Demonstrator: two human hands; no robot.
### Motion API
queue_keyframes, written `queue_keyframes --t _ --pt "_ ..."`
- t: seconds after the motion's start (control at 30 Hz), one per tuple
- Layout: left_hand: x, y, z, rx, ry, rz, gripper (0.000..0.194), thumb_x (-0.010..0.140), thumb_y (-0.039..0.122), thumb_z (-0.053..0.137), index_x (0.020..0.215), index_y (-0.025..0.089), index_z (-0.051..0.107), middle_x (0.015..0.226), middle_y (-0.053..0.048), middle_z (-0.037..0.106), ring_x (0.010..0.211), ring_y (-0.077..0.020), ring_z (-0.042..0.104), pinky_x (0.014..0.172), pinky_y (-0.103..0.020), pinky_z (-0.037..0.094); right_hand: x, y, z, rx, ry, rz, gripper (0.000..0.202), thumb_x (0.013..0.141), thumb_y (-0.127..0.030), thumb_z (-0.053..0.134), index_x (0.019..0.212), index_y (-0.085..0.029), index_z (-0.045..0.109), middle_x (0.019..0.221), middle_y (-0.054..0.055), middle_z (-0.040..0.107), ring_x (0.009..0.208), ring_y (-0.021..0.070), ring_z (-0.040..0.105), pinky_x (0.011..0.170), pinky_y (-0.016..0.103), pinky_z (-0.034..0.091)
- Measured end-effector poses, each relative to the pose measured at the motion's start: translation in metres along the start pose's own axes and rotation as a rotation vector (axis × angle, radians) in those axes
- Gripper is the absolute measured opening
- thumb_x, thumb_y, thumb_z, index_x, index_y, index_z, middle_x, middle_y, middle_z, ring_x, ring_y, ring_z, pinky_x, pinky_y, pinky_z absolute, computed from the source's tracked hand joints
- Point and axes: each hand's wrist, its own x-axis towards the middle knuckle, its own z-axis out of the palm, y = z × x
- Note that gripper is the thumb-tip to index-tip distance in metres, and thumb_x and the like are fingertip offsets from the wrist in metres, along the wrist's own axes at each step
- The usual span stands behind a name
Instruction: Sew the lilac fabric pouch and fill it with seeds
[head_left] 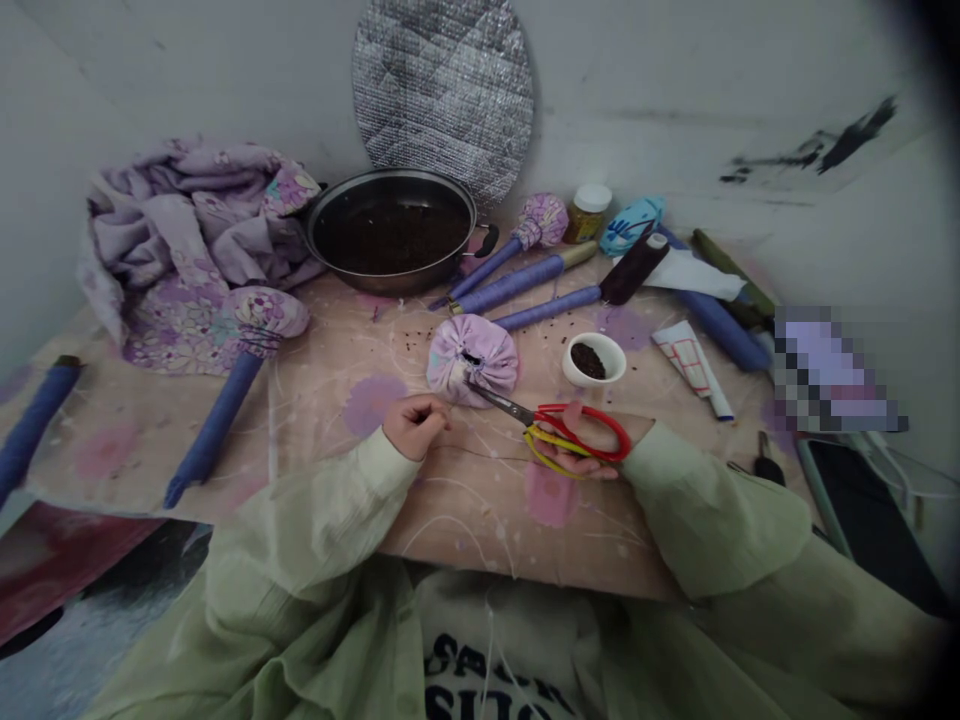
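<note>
A round, gathered purple fabric pouch (484,350) lies on the patterned tablecloth, a small dark opening at its centre. My right hand (581,452) holds scissors (559,425) with red and yellow handles; their blade tips reach the pouch's near side. Just left of the tips, my left hand (418,425) is closed, thumb and fingers pressed together, and what they hold, if anything, is too small to make out. A thin thread runs over the cloth from near my left hand toward the scissors. Beyond the scissors stands a white cup (613,362) with dark granules.
A black pan (390,282) stands at the back, beside crumpled purple fabric (180,230). Blue-wrapped sticks (221,430), a dark thread spool (634,268), a lidded jar (590,213) and a white tube (686,360) lie around. A phone (870,520) is at the right edge.
</note>
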Motion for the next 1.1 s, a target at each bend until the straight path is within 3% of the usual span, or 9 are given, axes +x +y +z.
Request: queue_keyframes --t 0.17,0.3,0.4,0.5,0.6,0.67,0.77,0.87,1.1 --pt "-0.001 0.002 0.0 -0.024 0.021 -0.021 0.021 0.064 0.023 0.051 0.046 0.016 0.056 0.043 0.001 0.055 0.04 -0.0074 0.046 0.042 -0.018 0.037 -0.021 -0.006 0.011 -0.059 0.113 0.069 0.079 0.054 -0.093 0.031 0.08 -0.019 0.039 0.042 -0.011 0.036 0.027 0.003 0.024 0.023 0.017 0.028" --pt "-0.002 0.001 0.0 -0.019 0.034 0.002 0.022 0.066 0.025 0.051 0.046 0.016 0.055 0.043 0.0 0.055 0.038 -0.0077 0.045 0.04 -0.018 0.034 -0.06 -0.022 0.029 -0.116 0.252 0.124 0.071 0.059 -0.084 0.047 0.082 -0.017 0.046 0.05 -0.007 0.04 0.036 0.0044 0.032 0.029 0.017 0.03" --pt "-0.003 0.0 -0.001 0.016 0.023 0.054 0.022 0.067 0.025 0.051 0.047 0.016 0.056 0.044 0.0 0.056 0.041 -0.009 0.049 0.043 -0.018 0.037 -0.096 -0.027 0.036 -0.299 0.476 0.11 0.053 0.07 -0.065 0.054 0.088 -0.015 0.054 0.053 -0.005 0.042 0.039 0.0045 0.035 0.034 0.016 0.028" --pt "-0.004 0.0 -0.002 0.05 -0.001 0.102 0.022 0.068 0.023 0.052 0.048 0.015 0.057 0.045 -0.001 0.057 0.042 -0.0095 0.05 0.044 -0.018 0.039 -0.127 -0.021 0.03 -0.535 0.908 0.182 0.044 0.074 -0.057 0.056 0.084 -0.015 0.058 0.057 -0.001 0.048 0.041 0.0072 0.041 0.037 0.02 0.031" --pt "-0.003 0.002 -0.003 0.056 -0.012 0.147 0.024 0.069 0.024 0.051 0.048 0.015 0.057 0.044 -0.001 0.057 0.042 -0.0095 0.051 0.043 -0.018 0.039 -0.147 -0.01 0.013 -0.801 1.396 0.307 0.047 0.084 -0.057 0.041 0.089 -0.016 0.062 0.062 0.003 0.055 0.052 0.0138 0.05 0.048 0.025 0.036" --pt "-0.003 0.006 -0.004 0.045 -0.015 0.16 0.025 0.07 0.024 0.051 0.047 0.015 0.057 0.044 -0.001 0.057 0.042 -0.0091 0.05 0.043 -0.018 0.038 -0.155 -0.003 -0.001 -0.904 1.578 0.487 0.046 0.088 -0.052 0.036 0.087 -0.015 0.063 0.069 0.008 0.06 0.06 0.0189 0.055 0.054 0.029 0.038" --pt "-0.003 0.016 -0.007 0.038 -0.026 0.166 0.023 0.069 0.022 0.052 0.048 0.015 0.058 0.044 -0.001 0.057 0.04 -0.0085 0.049 0.041 -0.017 0.037 -0.161 0.008 -0.018 -0.943 1.657 0.622 0.044 0.087 -0.048 0.039 0.084 -0.011 0.064 0.076 0.018 0.063 0.071 0.0274 0.058 0.06 0.034 0.037" --pt "-0.005 0.03 -0.011 0.048 -0.035 0.183 0.023 0.07 0.022 0.052 0.049 0.015 0.059 0.044 -0.001 0.057 0.04 -0.0082 0.048 0.04 -0.017 0.036 -0.164 0.019 -0.026 -0.97 1.685 0.678 0.05 0.089 -0.049 0.036 0.093 -0.007 0.063 0.084 0.024 0.063 0.082 0.0332 0.06 0.065 0.037 0.037" --pt "-0.008 0.069 -0.021 0.08 -0.09 0.268 0.024 0.071 0.022 0.054 0.049 0.015 0.06 0.045 -0.002 0.057 0.041 -0.0096 0.051 0.042 -0.019 0.039 -0.166 0.035 -0.037 -0.971 1.709 0.744 0.05 0.087 -0.047 0.042 0.093 -0.004 0.066 0.09 0.025 0.064 0.087 0.0311 0.062 0.068 0.035 0.041"
